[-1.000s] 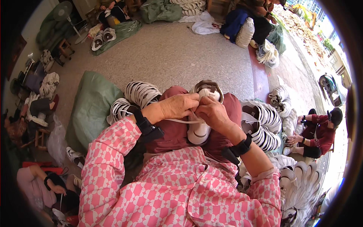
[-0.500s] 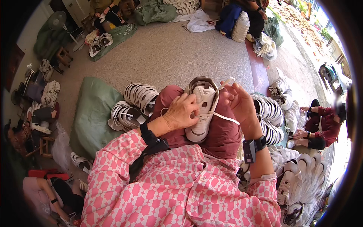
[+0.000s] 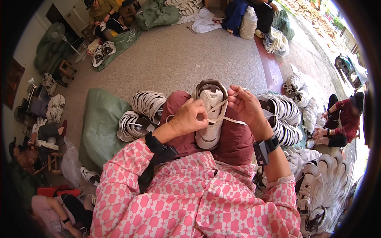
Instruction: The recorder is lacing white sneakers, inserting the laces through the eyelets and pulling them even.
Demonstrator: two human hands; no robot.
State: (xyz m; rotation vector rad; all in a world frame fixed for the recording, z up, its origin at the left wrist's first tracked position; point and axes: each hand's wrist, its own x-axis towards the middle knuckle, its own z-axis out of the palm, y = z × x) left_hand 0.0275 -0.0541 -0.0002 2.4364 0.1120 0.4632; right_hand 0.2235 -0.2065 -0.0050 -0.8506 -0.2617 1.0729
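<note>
A white shoe [image 3: 210,115] lies heel-away along the person's lap between 2 hands, left hand [image 3: 190,118] pinching its lace [image 3: 228,119] at the tongue, right hand [image 3: 248,107] drawing the lace's other end taut.

A white shoe [image 3: 210,115] with beige laces [image 3: 232,120] lies on maroon trousers [image 3: 234,139], below pink-and-white patterned sleeves [image 3: 131,174].

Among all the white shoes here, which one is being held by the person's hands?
The white shoe on the maroon lap; both hands grip its lace, while the others lie in rows on the floor.
</note>
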